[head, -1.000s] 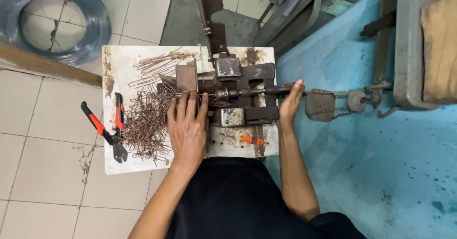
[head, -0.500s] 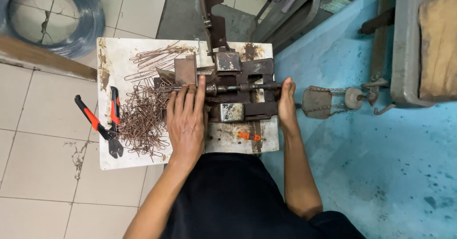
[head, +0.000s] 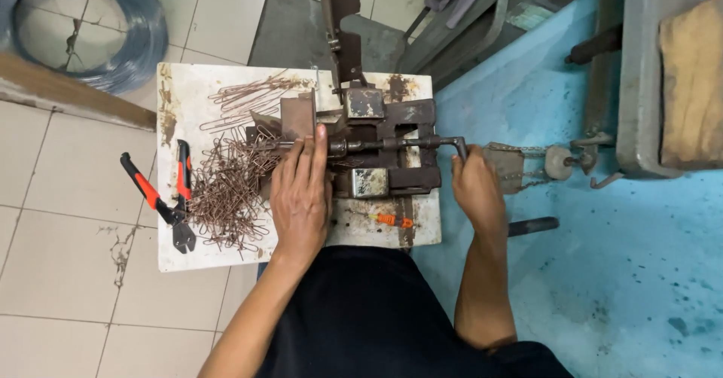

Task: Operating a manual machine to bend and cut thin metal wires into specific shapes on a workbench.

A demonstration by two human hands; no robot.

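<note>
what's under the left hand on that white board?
The left hand lies flat, fingers on the rusty metal jig, heel on the white board. Bent wire pieces lie beside it; what lies beneath the palm is covered.

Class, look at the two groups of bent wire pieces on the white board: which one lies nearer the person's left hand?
The dense tangled pile beside the left hand; the looser long loops lie farther up.

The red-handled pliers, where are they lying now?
In the head view the red-handled pliers lie at the left edge of the white board, beside the pile of bent wire pieces, left of the left hand.
</note>
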